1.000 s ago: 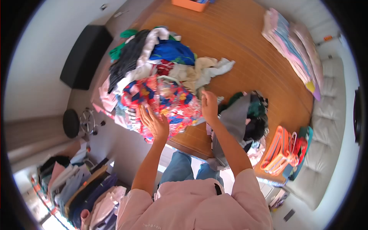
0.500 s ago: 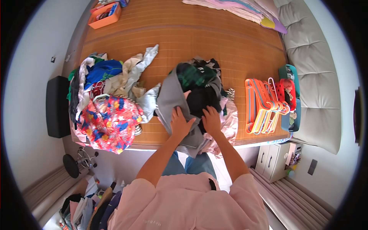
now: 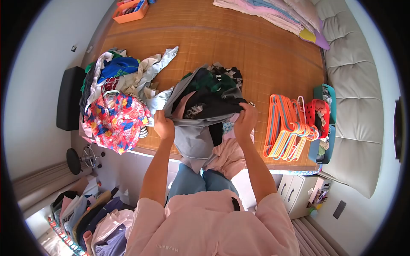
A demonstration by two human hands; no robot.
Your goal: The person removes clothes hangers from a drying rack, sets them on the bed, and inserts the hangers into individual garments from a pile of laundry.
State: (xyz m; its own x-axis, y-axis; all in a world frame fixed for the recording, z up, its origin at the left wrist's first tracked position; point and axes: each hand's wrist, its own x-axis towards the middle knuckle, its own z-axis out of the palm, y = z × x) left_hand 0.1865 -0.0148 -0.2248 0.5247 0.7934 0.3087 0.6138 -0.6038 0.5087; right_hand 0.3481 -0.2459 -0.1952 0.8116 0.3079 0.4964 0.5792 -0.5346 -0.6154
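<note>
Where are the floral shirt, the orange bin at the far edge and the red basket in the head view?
Red floral shirt [image 3: 117,121]: head view, on its printed front.
Orange bin [image 3: 129,17]: head view, on its near outer wall.
Red basket [image 3: 310,112]: head view, on its left side wall.

Top [image 3: 213,226]: pale pink, loose, creased. Short sleeves [image 3: 147,213], same pink, wide openings. Small pale lettering [image 3: 166,247] on left chest, starts "Hey", rest too small to read reliably. Narrow black strip [image 3: 235,204] on right front, near visible lower edge. Pants [image 3: 188,179]: plain muted blue. Forearms [image 3: 156,170] bare.
</note>
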